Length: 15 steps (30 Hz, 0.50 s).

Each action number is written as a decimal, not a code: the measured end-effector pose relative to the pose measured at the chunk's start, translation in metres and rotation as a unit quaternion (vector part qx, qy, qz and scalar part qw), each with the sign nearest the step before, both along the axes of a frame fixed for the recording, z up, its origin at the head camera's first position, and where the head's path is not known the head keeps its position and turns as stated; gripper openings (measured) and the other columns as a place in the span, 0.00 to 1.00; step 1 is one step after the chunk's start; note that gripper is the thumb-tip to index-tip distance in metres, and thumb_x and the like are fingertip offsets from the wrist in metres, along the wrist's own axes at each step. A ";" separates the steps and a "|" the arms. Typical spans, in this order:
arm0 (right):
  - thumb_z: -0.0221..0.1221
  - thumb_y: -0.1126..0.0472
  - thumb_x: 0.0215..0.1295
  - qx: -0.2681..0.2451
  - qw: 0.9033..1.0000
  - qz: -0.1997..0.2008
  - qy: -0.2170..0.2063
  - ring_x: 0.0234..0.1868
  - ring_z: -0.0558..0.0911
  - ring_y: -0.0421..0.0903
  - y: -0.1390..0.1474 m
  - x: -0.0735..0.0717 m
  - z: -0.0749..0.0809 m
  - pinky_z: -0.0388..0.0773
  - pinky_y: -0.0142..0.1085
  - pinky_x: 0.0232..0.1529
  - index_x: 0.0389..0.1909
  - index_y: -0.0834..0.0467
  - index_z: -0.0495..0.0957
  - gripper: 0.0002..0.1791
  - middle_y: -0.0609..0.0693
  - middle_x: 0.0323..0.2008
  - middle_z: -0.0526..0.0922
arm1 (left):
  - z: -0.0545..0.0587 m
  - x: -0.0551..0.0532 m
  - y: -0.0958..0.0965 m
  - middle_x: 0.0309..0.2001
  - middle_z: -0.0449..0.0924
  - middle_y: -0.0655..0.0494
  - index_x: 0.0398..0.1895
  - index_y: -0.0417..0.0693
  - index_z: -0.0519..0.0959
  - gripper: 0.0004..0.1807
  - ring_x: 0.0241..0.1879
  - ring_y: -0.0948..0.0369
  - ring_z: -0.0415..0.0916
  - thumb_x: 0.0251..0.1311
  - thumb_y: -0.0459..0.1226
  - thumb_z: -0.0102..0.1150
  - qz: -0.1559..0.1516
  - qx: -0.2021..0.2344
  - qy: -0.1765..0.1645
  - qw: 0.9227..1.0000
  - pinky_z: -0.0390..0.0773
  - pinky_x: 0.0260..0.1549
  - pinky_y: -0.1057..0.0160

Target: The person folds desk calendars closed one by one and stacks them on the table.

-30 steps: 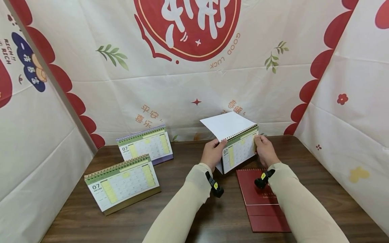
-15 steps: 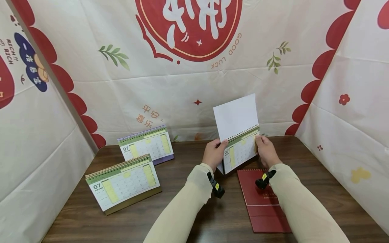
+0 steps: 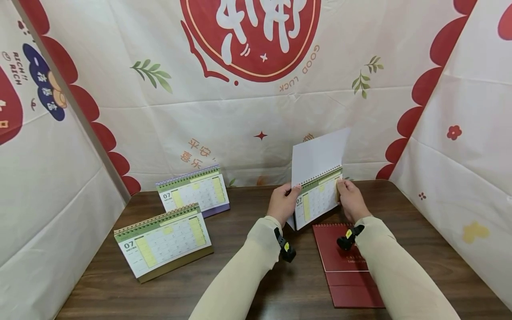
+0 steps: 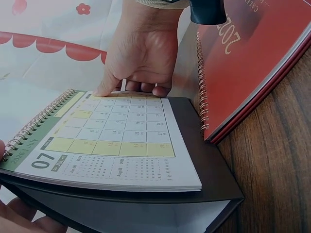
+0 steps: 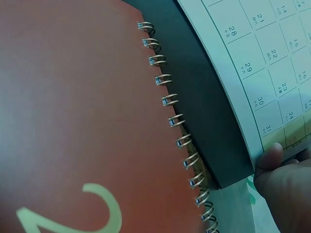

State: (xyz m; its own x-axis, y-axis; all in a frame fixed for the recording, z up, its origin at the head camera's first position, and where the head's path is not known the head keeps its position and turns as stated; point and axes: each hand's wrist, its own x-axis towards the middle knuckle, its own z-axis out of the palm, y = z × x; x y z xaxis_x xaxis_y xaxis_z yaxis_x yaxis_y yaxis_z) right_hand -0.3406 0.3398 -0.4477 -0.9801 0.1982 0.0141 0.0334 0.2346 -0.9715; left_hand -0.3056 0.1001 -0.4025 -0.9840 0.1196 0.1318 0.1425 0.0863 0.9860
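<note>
Both hands hold a desk calendar (image 3: 316, 202) with a black stand (image 4: 209, 145), open at month 07, toward the back right of the table. My left hand (image 3: 282, 202) grips its left end, thumb at the binding, with fingers under the stand in the left wrist view. My right hand (image 3: 350, 198) pinches the right edge; its thumb (image 5: 272, 155) lies on the page and the other fingers are behind. A blank white sheet (image 3: 318, 155) stands up from the gold spiral binding, curving slightly backward. Below lies a red calendar (image 3: 340, 253), flat, partly covered by the right forearm.
On the left of the brown table (image 3: 244, 271) stand two more calendars showing 07: one with a tan base (image 3: 166, 242) in front, one with a purple base (image 3: 196, 191) behind it. Printed cloth (image 3: 224, 115) hangs close along the back and both sides.
The white sheet has swung up from leaning back to the left to standing upright, and now tilts a little to the right. Both hands keep their grip in nearly the same place.
</note>
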 end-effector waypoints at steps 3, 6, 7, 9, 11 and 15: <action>0.35 0.36 0.76 -0.001 1.000 0.005 0.004 0.43 0.67 0.46 0.001 0.000 -0.001 0.70 0.41 0.43 0.68 0.61 0.59 0.36 0.56 0.51 0.65 | 0.000 0.001 -0.001 0.41 0.85 0.61 0.50 0.55 0.86 0.13 0.34 0.65 0.77 0.72 0.45 0.55 -0.006 0.006 0.009 1.000 0.76 0.37 0.62; 0.35 0.38 0.77 0.002 1.000 0.012 0.012 0.40 0.67 0.46 0.002 0.000 -0.001 0.70 0.41 0.42 0.66 0.63 0.60 0.35 0.56 0.48 0.65 | -0.001 0.003 -0.002 0.48 0.84 0.61 0.56 0.58 0.83 0.15 0.39 0.64 0.79 0.72 0.45 0.55 -0.013 0.002 0.013 1.000 0.78 0.44 0.59; 0.35 0.38 0.77 0.000 1.000 0.014 0.015 0.39 0.67 0.46 0.002 0.000 -0.001 0.70 0.41 0.41 0.64 0.63 0.61 0.33 0.56 0.46 0.65 | -0.001 0.003 -0.002 0.50 0.83 0.62 0.58 0.59 0.82 0.16 0.42 0.64 0.79 0.72 0.46 0.54 -0.015 -0.003 0.015 1.000 0.77 0.46 0.58; 0.35 0.39 0.78 -0.002 1.000 0.017 0.023 0.37 0.67 0.45 0.003 0.000 -0.001 0.69 0.40 0.40 0.58 0.62 0.64 0.30 0.55 0.42 0.65 | 0.000 0.004 -0.003 0.55 0.81 0.64 0.60 0.63 0.81 0.16 0.49 0.65 0.78 0.73 0.47 0.53 -0.019 -0.016 0.021 0.999 0.76 0.50 0.57; 0.37 0.41 0.79 -0.011 0.999 0.023 0.035 0.32 0.66 0.46 0.003 0.000 -0.002 0.68 0.41 0.37 0.50 0.59 0.66 0.25 0.54 0.36 0.66 | -0.001 0.004 -0.004 0.58 0.79 0.66 0.60 0.64 0.81 0.16 0.52 0.65 0.76 0.74 0.47 0.52 -0.024 -0.026 0.030 0.999 0.75 0.51 0.56; 0.39 0.44 0.79 -0.027 0.997 0.040 0.067 0.24 0.63 0.48 0.001 0.003 -0.002 0.65 0.45 0.31 0.45 0.53 0.70 0.18 0.50 0.24 0.64 | -0.002 0.004 -0.005 0.58 0.79 0.68 0.58 0.68 0.81 0.15 0.48 0.67 0.76 0.75 0.45 0.51 -0.028 -0.032 0.042 0.998 0.75 0.45 0.58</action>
